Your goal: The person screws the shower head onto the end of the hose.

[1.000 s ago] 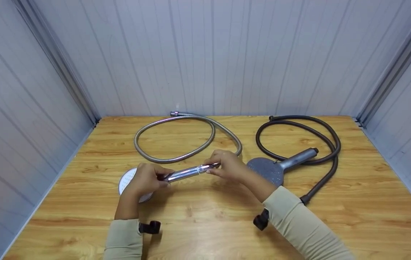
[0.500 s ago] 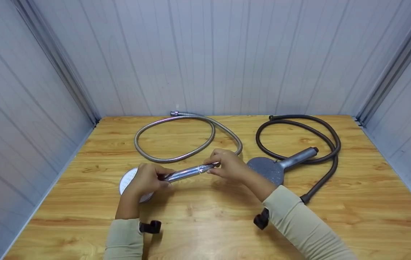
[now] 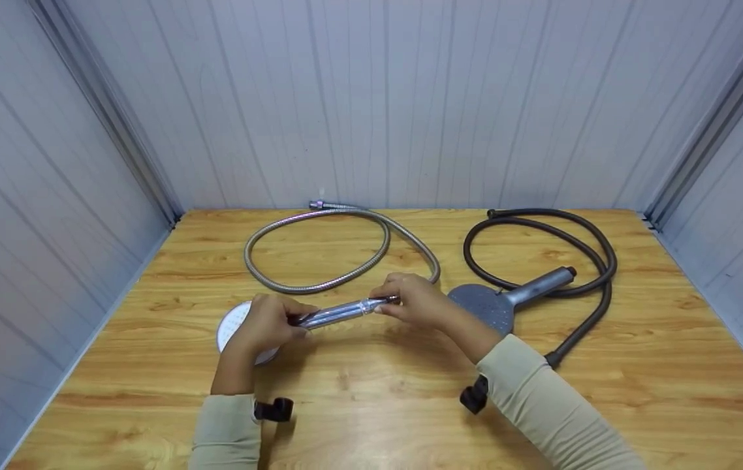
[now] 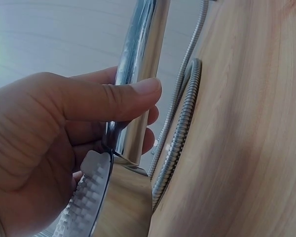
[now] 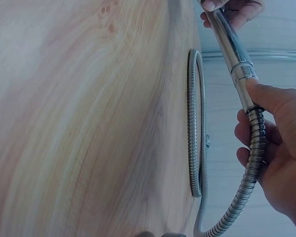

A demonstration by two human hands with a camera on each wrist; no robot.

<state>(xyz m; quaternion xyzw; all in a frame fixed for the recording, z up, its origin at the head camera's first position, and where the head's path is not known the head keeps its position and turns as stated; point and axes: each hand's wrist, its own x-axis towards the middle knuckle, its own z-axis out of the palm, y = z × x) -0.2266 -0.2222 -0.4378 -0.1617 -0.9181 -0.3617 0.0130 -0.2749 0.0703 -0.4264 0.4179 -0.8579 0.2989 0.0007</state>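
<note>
My left hand [image 3: 270,323] grips a chrome handheld shower head by its handle [image 4: 138,54], near the neck. Its round white spray face [image 3: 230,324] shows to the left of that hand, partly covered by it. With thumb and fingers, my right hand [image 3: 411,300] pinches the chrome end fitting [image 5: 245,91] of a metal shower hose [image 5: 244,190]. In the right wrist view, this fitting sits in line with the handle's end, right up against it. Both hands are above the wooden table [image 3: 371,391], and the handle slopes slightly up to the right.
The silver hose [image 3: 309,289] lies looped on the table behind my hands. At right, a grey shower head [image 3: 481,307] rests face up beside my right forearm, with a dark hose [image 3: 541,225] coiled behind it. Pale panel walls [image 3: 371,104] stand at the back and both sides.
</note>
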